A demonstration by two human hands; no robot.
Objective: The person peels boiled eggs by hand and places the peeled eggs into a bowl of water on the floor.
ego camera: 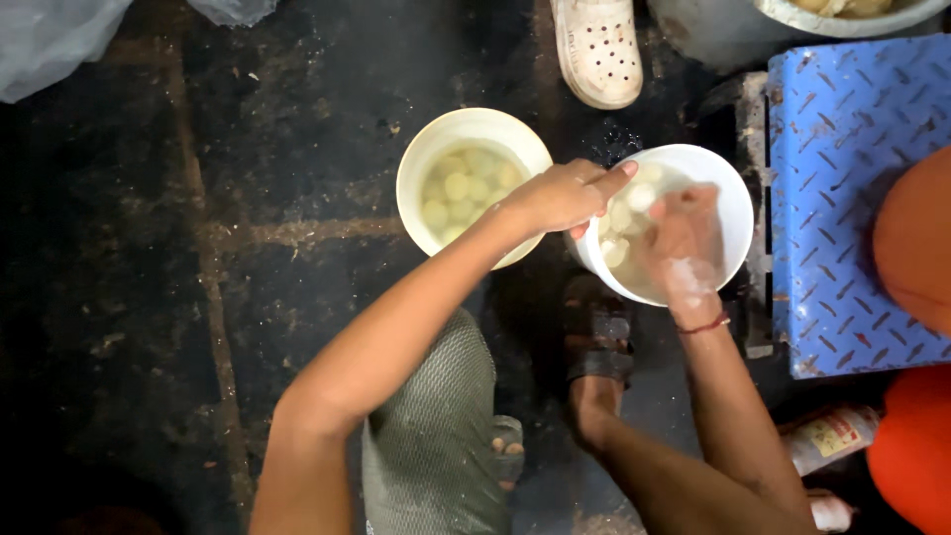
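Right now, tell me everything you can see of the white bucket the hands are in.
The bucket is white, round and open-topped, looks like plastic, and stands on the dark wet floor beside a blue metal platform. It holds cloudy liquid with pale round balls. The left hand grips its near rim; the right hand reaches inside. A second bucket sits beside it.

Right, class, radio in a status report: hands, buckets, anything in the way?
Left hand gripping near bucket rim. Right hand inside it, among pale round pieces. Second bucket beside, apart. Nothing blocking.
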